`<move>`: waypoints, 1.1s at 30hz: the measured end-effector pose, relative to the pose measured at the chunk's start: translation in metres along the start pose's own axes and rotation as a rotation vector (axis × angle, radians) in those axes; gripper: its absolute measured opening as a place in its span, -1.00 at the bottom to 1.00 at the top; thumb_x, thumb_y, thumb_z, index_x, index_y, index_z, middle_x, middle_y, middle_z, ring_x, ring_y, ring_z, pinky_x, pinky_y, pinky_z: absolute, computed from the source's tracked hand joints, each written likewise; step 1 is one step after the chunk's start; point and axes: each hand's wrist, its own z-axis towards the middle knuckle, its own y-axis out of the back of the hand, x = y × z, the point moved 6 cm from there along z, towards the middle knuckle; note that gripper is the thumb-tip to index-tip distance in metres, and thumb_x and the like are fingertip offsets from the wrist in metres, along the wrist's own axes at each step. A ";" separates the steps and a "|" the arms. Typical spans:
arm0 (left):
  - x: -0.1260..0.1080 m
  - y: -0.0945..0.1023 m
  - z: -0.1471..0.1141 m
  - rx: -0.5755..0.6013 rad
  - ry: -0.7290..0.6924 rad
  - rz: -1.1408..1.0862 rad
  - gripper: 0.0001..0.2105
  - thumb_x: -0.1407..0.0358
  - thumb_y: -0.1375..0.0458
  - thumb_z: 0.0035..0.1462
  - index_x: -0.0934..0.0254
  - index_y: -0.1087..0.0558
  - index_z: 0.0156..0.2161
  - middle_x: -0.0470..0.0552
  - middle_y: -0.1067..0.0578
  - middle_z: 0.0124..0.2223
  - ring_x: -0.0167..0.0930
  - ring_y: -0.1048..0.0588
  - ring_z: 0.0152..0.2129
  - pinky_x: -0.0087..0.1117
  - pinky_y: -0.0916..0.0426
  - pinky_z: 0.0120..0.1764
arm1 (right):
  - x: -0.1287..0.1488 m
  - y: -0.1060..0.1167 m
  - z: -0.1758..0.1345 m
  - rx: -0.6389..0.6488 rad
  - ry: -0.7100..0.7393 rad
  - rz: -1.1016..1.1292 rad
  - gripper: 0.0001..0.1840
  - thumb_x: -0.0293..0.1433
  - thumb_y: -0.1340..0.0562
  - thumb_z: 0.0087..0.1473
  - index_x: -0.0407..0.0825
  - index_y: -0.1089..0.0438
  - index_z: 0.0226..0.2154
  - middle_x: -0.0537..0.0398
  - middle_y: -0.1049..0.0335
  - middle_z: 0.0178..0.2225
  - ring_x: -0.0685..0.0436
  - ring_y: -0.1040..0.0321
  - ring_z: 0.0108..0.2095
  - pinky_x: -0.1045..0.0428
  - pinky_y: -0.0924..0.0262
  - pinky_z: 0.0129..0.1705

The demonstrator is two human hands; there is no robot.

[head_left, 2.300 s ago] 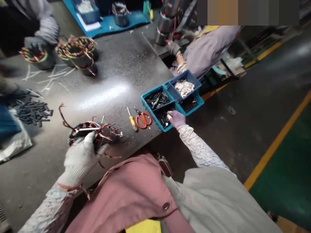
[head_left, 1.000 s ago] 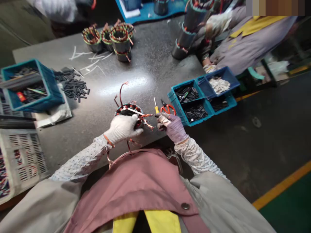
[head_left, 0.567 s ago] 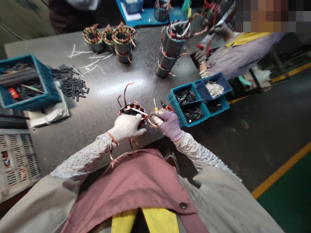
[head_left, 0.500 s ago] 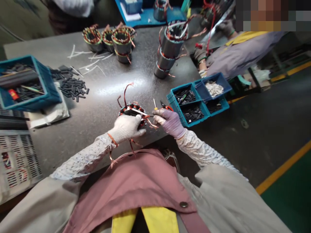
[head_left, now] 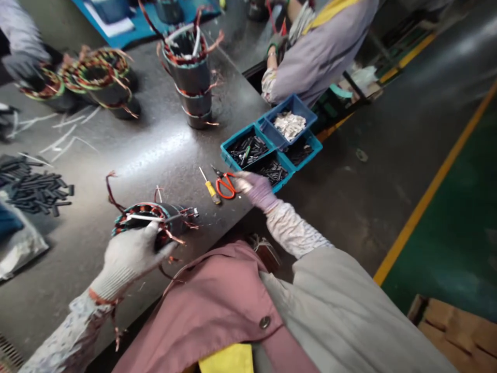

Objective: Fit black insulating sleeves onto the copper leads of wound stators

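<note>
A round wire coil (head_left: 149, 208) is sitting at the desk's (head_left: 87, 207) near left, copper ends (head_left: 174, 237) sticking out, a white strip (head_left: 144, 217) lying across its top; red-handled scissors (head_left: 222, 176) are lying farther right.

Def looked like a factory workshop: copper-wound cores (head_left: 145, 209) across the desk (head_left: 155, 116), parts bins (head_left: 287, 181), gloved coworkers (head_left: 330, 57), yellow floor line (head_left: 438, 181).

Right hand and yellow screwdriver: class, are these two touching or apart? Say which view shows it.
Apart. The head view shows a plain gap between the right hand and the yellow screwdriver, with the scissors lying between them.
</note>
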 end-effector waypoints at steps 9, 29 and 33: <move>-0.004 0.003 -0.004 0.071 0.067 0.053 -0.47 -0.10 0.03 0.09 0.31 -0.47 -0.11 0.19 -0.59 -0.31 -0.14 -0.56 -0.36 -0.31 -0.27 -0.41 | -0.094 0.016 0.052 0.432 -0.024 -0.905 -0.78 -0.44 -0.25 0.12 -0.10 -0.58 -0.19 -0.26 -0.49 -0.10 -0.35 -0.44 -0.10 -0.17 -0.31 -0.11; -0.005 -0.003 0.002 -0.031 0.014 -0.025 -0.39 -0.16 0.05 0.10 0.32 -0.42 -0.01 0.18 -0.58 -0.28 -0.10 -0.58 -0.32 -0.31 -0.29 -0.41 | 0.023 -0.084 -0.045 0.322 -0.549 0.776 -0.58 -0.18 -0.49 -0.30 -0.11 -0.47 -0.42 0.22 -0.30 -0.58 0.11 -0.22 -0.62 0.17 -0.09 -0.65; -0.006 -0.003 0.003 -0.025 0.008 -0.055 -0.36 -0.20 0.09 0.11 0.30 -0.41 0.00 0.19 -0.58 -0.29 -0.08 -0.58 -0.33 -0.29 -0.31 -0.40 | 0.035 -0.123 -0.040 0.288 -0.567 0.811 -0.61 -0.22 -0.52 -0.30 -0.10 -0.40 -0.51 0.26 -0.25 -0.62 0.14 -0.18 -0.66 0.20 -0.08 -0.69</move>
